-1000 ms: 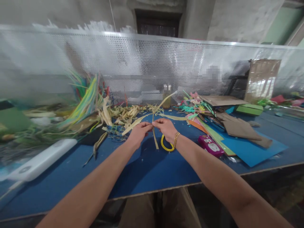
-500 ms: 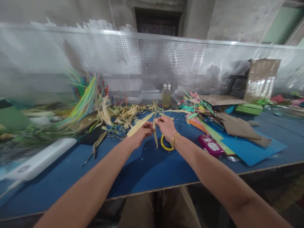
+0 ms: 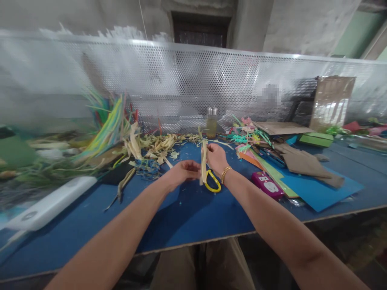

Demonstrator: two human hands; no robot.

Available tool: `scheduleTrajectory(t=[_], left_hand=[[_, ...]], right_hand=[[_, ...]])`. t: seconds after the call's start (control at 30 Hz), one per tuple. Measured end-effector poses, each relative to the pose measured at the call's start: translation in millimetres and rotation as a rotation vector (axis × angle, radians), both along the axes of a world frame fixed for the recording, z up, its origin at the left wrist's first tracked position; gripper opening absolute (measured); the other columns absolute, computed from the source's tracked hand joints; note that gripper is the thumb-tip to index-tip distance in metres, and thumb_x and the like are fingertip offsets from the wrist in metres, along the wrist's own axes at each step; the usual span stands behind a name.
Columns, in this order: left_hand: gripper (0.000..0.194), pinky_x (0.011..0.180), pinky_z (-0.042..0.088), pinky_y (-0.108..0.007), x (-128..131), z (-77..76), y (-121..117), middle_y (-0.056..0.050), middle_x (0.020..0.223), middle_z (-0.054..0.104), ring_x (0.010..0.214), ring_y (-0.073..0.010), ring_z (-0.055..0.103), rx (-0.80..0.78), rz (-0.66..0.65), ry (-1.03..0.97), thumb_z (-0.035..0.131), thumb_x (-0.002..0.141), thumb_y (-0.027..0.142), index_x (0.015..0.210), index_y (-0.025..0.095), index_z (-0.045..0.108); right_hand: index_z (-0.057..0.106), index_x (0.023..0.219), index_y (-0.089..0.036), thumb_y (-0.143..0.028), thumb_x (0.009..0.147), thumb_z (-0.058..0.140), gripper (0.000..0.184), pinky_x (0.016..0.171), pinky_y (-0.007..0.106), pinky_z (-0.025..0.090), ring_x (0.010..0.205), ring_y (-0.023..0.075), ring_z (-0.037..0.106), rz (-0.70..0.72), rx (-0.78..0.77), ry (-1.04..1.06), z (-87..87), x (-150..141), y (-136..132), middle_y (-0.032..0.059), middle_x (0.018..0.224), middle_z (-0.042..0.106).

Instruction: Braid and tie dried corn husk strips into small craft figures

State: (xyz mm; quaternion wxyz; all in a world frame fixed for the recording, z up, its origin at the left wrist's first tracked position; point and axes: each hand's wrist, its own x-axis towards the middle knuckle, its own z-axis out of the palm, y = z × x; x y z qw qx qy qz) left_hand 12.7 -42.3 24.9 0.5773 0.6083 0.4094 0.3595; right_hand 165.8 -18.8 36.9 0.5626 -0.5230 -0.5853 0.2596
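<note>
Pale dried corn-husk-like strips (image 3: 203, 161) are bunched at the middle of the table, the longest hanging down toward me. My right hand (image 3: 217, 159), wearing a gold chain bracelet, pinches the bunch near its top between thumb and fingers. My left hand (image 3: 185, 173) is just left of the hanging strip, fingers stretched out and thumb apart; whether the fingertips touch the strip I cannot tell. A yellow ring (image 3: 218, 186) lies on the table below my right hand, partly behind the strip.
More dried strips (image 3: 163, 145) are heaped behind my left hand. A bottle (image 3: 212, 123) stands at the back before a perforated metal panel (image 3: 193, 72). To the right lie a purple case (image 3: 266, 185), blue sheets (image 3: 329, 195) and cardboard (image 3: 305, 161); a white power strip (image 3: 54, 203) is left.
The wide strip that lay across my left hand now hangs down beside the right hand. My left hand has opened away from the bunch. The right hand keeps its pinch.
</note>
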Motion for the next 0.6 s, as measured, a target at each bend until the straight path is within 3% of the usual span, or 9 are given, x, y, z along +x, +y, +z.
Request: scheduleTrajectory(t=[0.07,0.17,0.27,0.43,0.6], left_hand=[[0.029,0.065,0.045,-0.029,-6,1.0,8,-0.004,0.074,0.066,0.066,-0.016,0.059,0.124,0.175,0.063,0.075,0.055,0.026,0.082,0.017,0.066],[0.025,0.069,0.044,-0.03,-15,6.8,17,-0.002,0.075,0.064,0.07,-0.0166,0.058,0.443,0.515,0.101,0.069,0.064,0.031,0.085,0.018,0.067],[0.026,0.069,0.044,-0.029,-19,16.3,13,-0.002,0.08,0.063,0.07,-0.016,0.056,0.671,0.674,0.136,0.064,0.07,0.034,0.091,0.019,0.066],[0.032,0.073,0.042,-0.029,-15,28.2,-8,-0.001,0.074,0.06,0.071,-0.0167,0.054,0.855,0.699,0.277,0.06,0.077,0.038,0.104,0.023,0.065],[0.032,0.076,0.041,-0.031,-11,27.5,-11,-0.002,0.077,0.064,0.074,-0.0197,0.057,0.912,0.551,0.427,0.063,0.075,0.038,0.104,0.025,0.068]], right_hand=[[0.062,0.073,-0.019,-0.028,0.073,0.054,0.013,0.062,0.027,0.039,0.063,0.0141,0.053,-0.04,0.07,-0.173,3.9,4,-2,0.0014,0.069,0.062],[0.066,0.077,-0.019,-0.021,0.072,0.054,0.012,0.07,0.029,0.039,0.072,0.0166,0.056,-0.069,0.184,-0.48,10.0,6,-8,0.0032,0.076,0.065],[0.066,0.077,-0.019,-0.019,0.075,0.052,0.014,0.074,0.03,0.038,0.078,0.0182,0.055,-0.084,0.253,-0.695,13.4,5,-15,0.0046,0.076,0.065],[0.066,0.075,-0.018,-0.022,0.078,0.053,0.014,0.077,0.032,0.036,0.08,0.0204,0.053,-0.122,0.267,-0.892,15.9,2,-21,0.0078,0.077,0.064],[0.065,0.074,-0.018,-0.023,0.078,0.055,0.012,0.077,0.035,0.034,0.087,0.0233,0.051,-0.13,0.28,-1.004,21.5,-2,-29,0.0093,0.084,0.064]])
